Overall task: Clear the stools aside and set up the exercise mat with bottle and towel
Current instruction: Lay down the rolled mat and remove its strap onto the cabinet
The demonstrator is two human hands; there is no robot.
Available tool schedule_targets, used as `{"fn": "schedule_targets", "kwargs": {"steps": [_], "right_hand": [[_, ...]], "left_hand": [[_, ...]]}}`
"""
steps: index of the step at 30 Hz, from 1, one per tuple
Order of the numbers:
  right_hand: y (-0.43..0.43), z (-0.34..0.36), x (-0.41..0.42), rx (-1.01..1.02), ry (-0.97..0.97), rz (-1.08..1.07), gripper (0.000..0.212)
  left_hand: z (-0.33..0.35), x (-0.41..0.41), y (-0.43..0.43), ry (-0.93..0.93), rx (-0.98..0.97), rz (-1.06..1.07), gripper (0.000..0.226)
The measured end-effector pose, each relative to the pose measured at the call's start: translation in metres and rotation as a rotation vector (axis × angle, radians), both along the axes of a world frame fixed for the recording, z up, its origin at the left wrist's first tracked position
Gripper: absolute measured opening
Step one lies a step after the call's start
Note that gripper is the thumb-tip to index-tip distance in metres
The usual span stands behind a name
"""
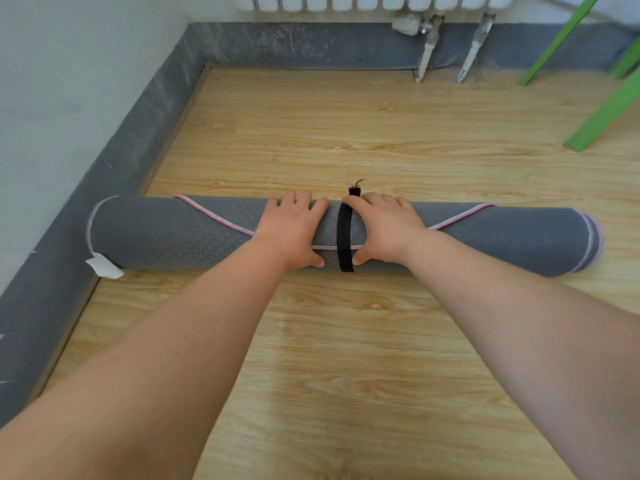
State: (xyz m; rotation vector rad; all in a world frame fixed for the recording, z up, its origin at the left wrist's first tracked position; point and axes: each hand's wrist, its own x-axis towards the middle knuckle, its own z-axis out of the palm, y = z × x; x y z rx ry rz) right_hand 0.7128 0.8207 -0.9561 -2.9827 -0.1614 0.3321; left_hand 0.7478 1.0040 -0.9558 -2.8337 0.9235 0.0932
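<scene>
Exercise mat [166, 233], rolled and bound by a black strap [345, 237], lies on the wood floor [346, 358] across the head view from 9 to 3 o'clock. The left hand [294, 230] and right hand [384, 226] each grasp the roll on either side of the strap, fingers curled over the top, thumbs on the near side. The step in hand looks like freeing the strap; after that the exercise mat needs unrolling. Grey skirting [114, 140] hems in its 9 o'clock end, and green stool legs [602, 116] stand at 2 o'clock. Open floor lies toward 12 and 6 o'clock.
</scene>
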Motion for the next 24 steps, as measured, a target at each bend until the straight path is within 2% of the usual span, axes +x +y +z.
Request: {"fn": "schedule_targets", "kwargs": {"steps": [3, 5, 8, 10, 11, 13, 17, 21, 24], "right_hand": [[-0.002, 0.007, 0.004, 0.071, 0.067, -0.047, 0.107], [-0.005, 0.018, 0.012, 0.155, 0.154, -0.104, 0.098], [-0.014, 0.029, 0.022, 0.439, 0.298, -0.229, 0.07], [-0.02, 0.028, 0.026, 0.63, 0.256, -0.369, 0.044], [-0.021, 0.026, 0.027, 0.658, 0.198, -0.43, 0.035], [-0.019, 0.019, 0.025, 0.641, 0.129, -0.467, 0.028], [-0.009, 0.011, 0.019, 0.635, 0.131, -0.404, 0.02], [-0.011, 0.015, 0.02, 0.673, 0.145, -0.383, 0.01], [-0.005, 0.016, 0.024, 0.641, 0.113, -0.368, 0.011]], "left_hand": [[0.006, 0.006, -0.002, 0.108, -0.102, 0.074, 0.1], [0.012, 0.013, -0.004, 0.198, -0.134, 0.134, 0.096], [0.018, 0.021, -0.005, 0.324, -0.209, 0.265, 0.076], [0.018, 0.022, -0.008, 0.375, -0.374, 0.356, 0.056], [0.016, 0.021, -0.011, 0.397, -0.452, 0.382, 0.047], [0.014, 0.016, -0.016, 0.444, -0.521, 0.412, 0.035], [0.014, 0.015, -0.015, 0.566, -0.562, 0.454, 0.033], [0.016, 0.017, -0.017, 0.609, -0.475, 0.405, 0.054], [0.018, 0.018, -0.02, 0.608, -0.456, 0.414, 0.054]]}}
